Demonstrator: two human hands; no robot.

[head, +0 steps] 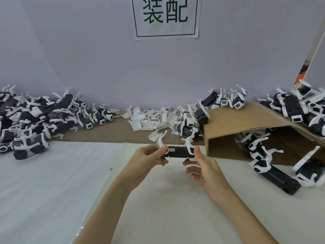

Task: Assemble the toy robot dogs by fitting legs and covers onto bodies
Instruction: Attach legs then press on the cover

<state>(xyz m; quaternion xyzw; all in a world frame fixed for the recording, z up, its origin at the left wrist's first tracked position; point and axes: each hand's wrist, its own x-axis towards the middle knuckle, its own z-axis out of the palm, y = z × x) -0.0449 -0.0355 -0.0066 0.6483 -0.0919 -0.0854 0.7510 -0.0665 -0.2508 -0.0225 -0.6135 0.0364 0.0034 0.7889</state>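
I hold one black toy dog body (179, 152) level above the table, white legs sticking up at both its ends. My left hand (149, 156) grips its left end, thumb on top by a white leg (161, 140). My right hand (202, 166) holds the right end with thumb and forefinger beside another white leg (189, 146); its other fingers are loosely spread below. A small white label shows on the body's top.
A pile of assembled dogs (35, 118) lies at the left. Loose white covers (151, 118) sit at the back centre. A tipped cardboard box (237, 131) at the right holds more dogs, with black bodies (277, 176) spilled in front.
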